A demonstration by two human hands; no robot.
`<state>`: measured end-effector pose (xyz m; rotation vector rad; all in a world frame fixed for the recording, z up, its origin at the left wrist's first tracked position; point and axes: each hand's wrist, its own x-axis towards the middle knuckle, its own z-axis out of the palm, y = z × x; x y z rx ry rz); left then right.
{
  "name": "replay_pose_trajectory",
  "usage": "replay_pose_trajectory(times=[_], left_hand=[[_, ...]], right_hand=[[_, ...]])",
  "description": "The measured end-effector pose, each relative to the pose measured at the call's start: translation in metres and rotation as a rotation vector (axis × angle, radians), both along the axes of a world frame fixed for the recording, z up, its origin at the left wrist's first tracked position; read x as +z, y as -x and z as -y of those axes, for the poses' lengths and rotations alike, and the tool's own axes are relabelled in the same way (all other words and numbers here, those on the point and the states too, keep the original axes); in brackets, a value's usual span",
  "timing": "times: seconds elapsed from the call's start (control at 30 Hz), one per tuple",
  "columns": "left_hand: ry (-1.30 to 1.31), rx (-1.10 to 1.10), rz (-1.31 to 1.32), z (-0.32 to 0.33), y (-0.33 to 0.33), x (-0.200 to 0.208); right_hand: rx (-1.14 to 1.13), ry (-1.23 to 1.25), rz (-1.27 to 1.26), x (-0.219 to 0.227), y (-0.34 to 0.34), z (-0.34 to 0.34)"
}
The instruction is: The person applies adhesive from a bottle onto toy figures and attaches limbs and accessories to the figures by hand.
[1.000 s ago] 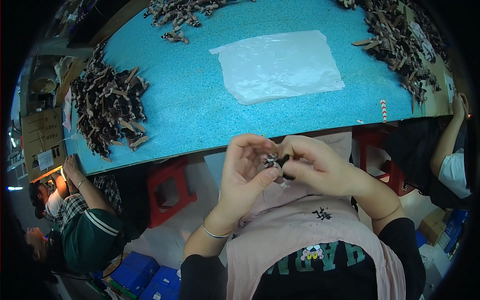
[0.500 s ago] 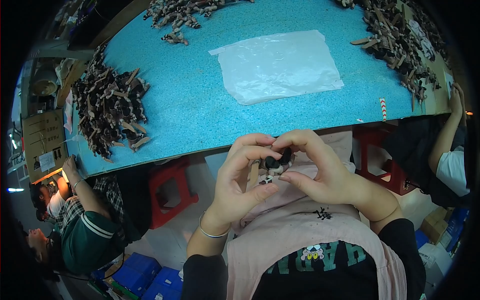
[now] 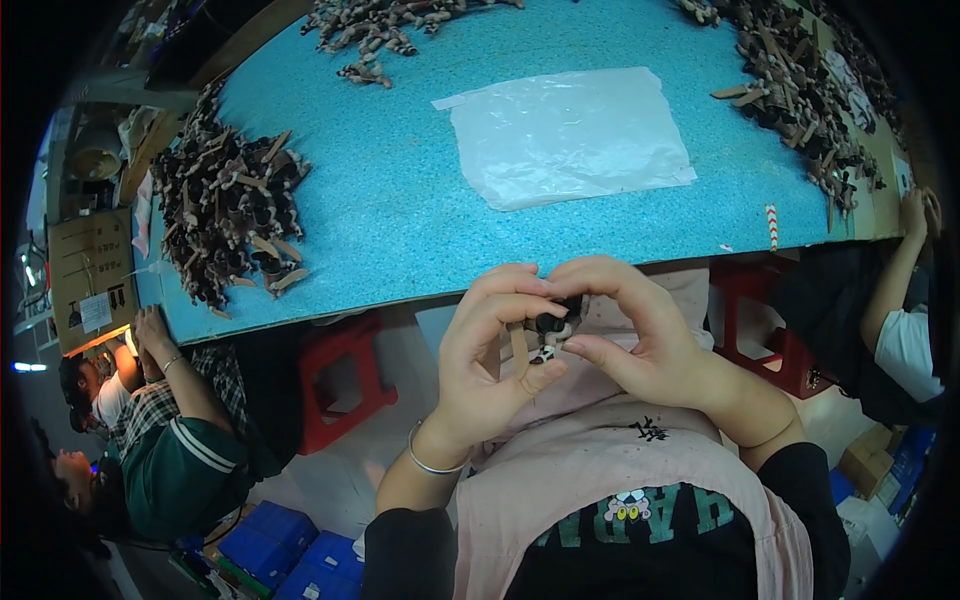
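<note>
Between my hands, just off the table's front edge, is a small figurine (image 3: 551,324) with black, pale pinkish and white parts. A flat tan strip (image 3: 519,345) sticks up beside it. My left hand (image 3: 485,350) curls around the figurine's left side, its thumb pressed against the white-and-dark lower end. From the other side my right hand (image 3: 640,345) grips it, with the index finger arched over the top and the thumb at its side. My fingers cover part of the figurine.
A blue table (image 3: 370,220) bears a white plastic sheet (image 3: 570,135). Heaps of similar figurines lie at the left (image 3: 225,205), far side (image 3: 385,25) and right (image 3: 790,95). Red stools (image 3: 340,385) stand below the edge. Co-workers sit at left (image 3: 190,470) and right (image 3: 895,310).
My left thumb has moved up onto the figurine's lower end, and the figurine has turned slightly between my fingers. The view has shifted a little, and the left co-worker's hands have moved.
</note>
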<state>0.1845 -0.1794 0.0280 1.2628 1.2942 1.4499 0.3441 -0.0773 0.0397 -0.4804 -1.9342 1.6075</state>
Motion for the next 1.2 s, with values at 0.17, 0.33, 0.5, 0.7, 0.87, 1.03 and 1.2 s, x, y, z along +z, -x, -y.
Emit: replay_pose_trajectory(times=[0.17, 0.33, 0.5, 0.7, 0.87, 1.03, 1.2], left_hand=[[0.008, 0.19, 0.519, 0.005, 0.021, 0.003], [-0.124, 0.222, 1.268, 0.021, 0.056, -0.003], [-0.149, 0.238, 1.342, 0.028, 0.066, -0.003], [-0.166, 0.328, 1.099, 0.031, 0.075, 0.008], [-0.233, 0.7, 0.331, 0.049, 0.115, 0.003], [-0.012, 1.088, -0.661, 0.08, 0.165, -0.013], [0.234, 0.943, -0.844, 0.082, 0.17, -0.033]], right_hand=[[-0.122, 0.016, 0.044, -0.014, -0.004, -0.017], [-0.249, 0.158, 0.038, -0.023, -0.007, -0.035], [-0.231, 0.138, 0.123, -0.032, -0.007, -0.04], [-0.218, 0.049, 0.135, -0.031, -0.003, -0.038], [-0.223, 0.05, 0.124, -0.032, -0.004, -0.036], [-0.277, -0.063, 0.184, -0.034, -0.001, -0.034], [-0.319, -0.147, 0.217, -0.03, 0.004, -0.03]])
